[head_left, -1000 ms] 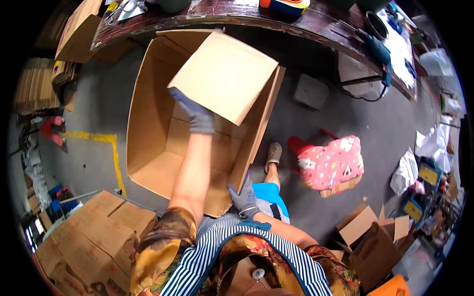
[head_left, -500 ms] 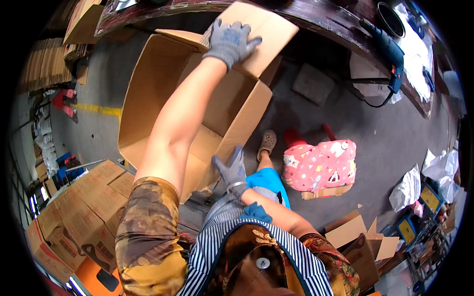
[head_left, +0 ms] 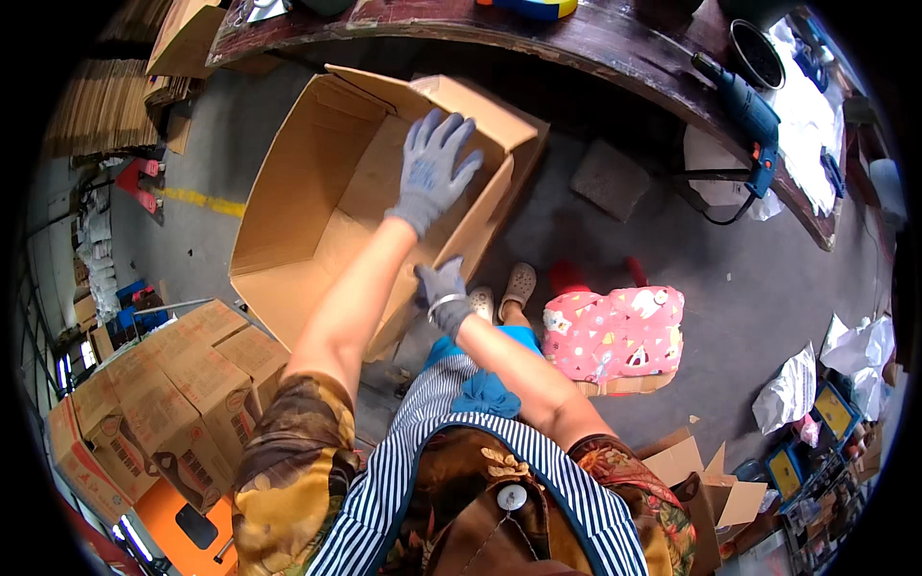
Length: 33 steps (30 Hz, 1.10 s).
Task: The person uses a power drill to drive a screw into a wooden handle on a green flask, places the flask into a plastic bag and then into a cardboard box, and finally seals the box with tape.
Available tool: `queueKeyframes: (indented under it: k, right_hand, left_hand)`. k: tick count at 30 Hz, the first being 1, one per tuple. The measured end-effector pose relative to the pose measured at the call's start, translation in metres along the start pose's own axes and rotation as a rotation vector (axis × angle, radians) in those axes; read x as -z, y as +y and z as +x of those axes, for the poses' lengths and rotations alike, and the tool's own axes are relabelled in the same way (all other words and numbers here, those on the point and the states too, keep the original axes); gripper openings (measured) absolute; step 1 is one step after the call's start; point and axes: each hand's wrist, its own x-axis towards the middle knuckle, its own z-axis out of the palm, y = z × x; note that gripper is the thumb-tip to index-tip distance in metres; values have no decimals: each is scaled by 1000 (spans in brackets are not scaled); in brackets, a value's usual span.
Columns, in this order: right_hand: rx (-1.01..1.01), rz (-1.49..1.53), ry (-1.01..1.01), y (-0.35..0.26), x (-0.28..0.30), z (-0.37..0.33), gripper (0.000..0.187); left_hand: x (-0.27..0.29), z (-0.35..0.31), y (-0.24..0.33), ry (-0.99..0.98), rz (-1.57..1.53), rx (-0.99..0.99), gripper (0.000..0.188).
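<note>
A large open cardboard box (head_left: 288, 192) stands in front of me, its hollow inside showing. Over its opening is my left hand (head_left: 434, 173) in a grey glove, fingers spread and holding nothing. A cardboard flap (head_left: 480, 110) lies along the far side, just beyond those fingertips. My right hand (head_left: 444, 285), also gloved and with a band at the wrist, is at the box's near right edge. Its thumb lies on the inner side and the fingers seem to wrap the outside, partly hidden.
A dark worktable (head_left: 615, 58) spans the far side, with a blue power drill (head_left: 744, 110) on it. A pink patterned stool seat (head_left: 615, 331) stands right of my feet. Printed cartons (head_left: 163, 394) are stacked at the left, and an opened carton (head_left: 715, 490) lies at lower right.
The far flap has dropped from its raised position. My left hand has let go of it and come back toward me, fingers spread. My right hand has closed at the near edge.
</note>
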Motion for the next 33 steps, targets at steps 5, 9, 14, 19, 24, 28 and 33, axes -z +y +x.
queueKeyframes:
  k: [5,9,14,19,24,28,33]
  right_hand:
    - [-25,81,-46,-95,76,109,69]
    - [-90,95,-93,-124,100,147,86]
    - [236,60,-185,-40,144,110,84]
    - [-20,-307,191,73,315,74,64]
    - [-478,-771,271,136,456,0,57]
    - [-527,-1244,-154,90,448,17,61]
    - [-43,-1260,-211,120,440,116,52]
  left_hand:
    - [14,-117,14,27,-301,331,66]
    - [6,-154,17,-407,-256,554,73]
    - [-25,-174,10,-636,-334,571,60]
    - [-11,-163,-17,-828,-571,678,61]
    - [-8,-77,-30,-1174,-429,655,68]
    - [-35,-4,-16,-1021,-237,519,61]
    - [-25,-11,-21,-1056,-202,428,51]
